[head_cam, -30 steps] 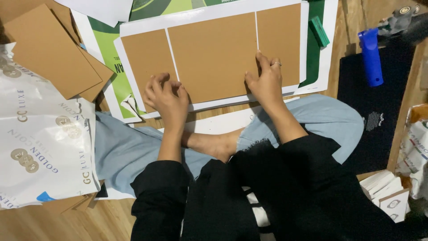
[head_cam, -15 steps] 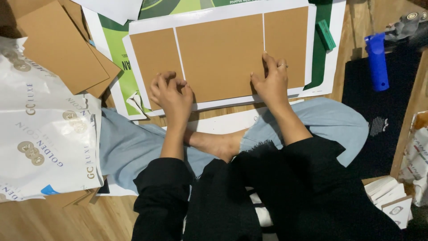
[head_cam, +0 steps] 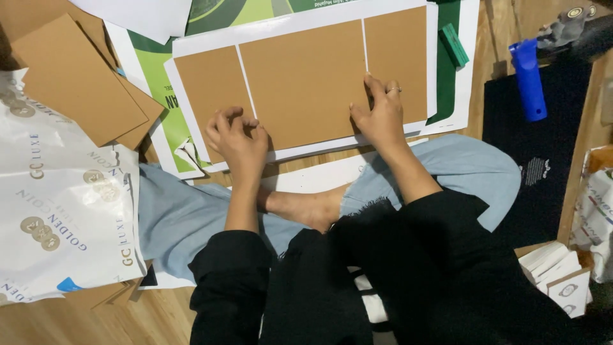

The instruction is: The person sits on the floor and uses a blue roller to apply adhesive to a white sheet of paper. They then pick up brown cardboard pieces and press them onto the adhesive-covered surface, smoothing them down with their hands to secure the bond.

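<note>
Three brown card panels lie side by side on a white sheet (head_cam: 191, 51): a small left panel (head_cam: 207, 89), a wide middle panel (head_cam: 303, 80) and a narrow right panel (head_cam: 396, 54). My left hand (head_cam: 236, 140) is curled, its fingertips pressing at the gap between the left and middle panels near the lower edge. My right hand (head_cam: 382, 118) lies flat with fingers spread, across the gap between the middle and right panels. It wears a ring. Neither hand holds anything.
Loose brown card pieces (head_cam: 76, 80) lie at upper left beside a white plastic bag (head_cam: 57, 217). A green poster (head_cam: 156, 83) lies under the sheet. A green block (head_cam: 454, 45), a blue-handled tool (head_cam: 529, 80) on a black mat (head_cam: 543, 166), and small white boxes (head_cam: 559, 275) are at right.
The view has shifted slightly, so everything sits a little more to the right in the frame. Both hands stay pressed on the panels at about the same places.
</note>
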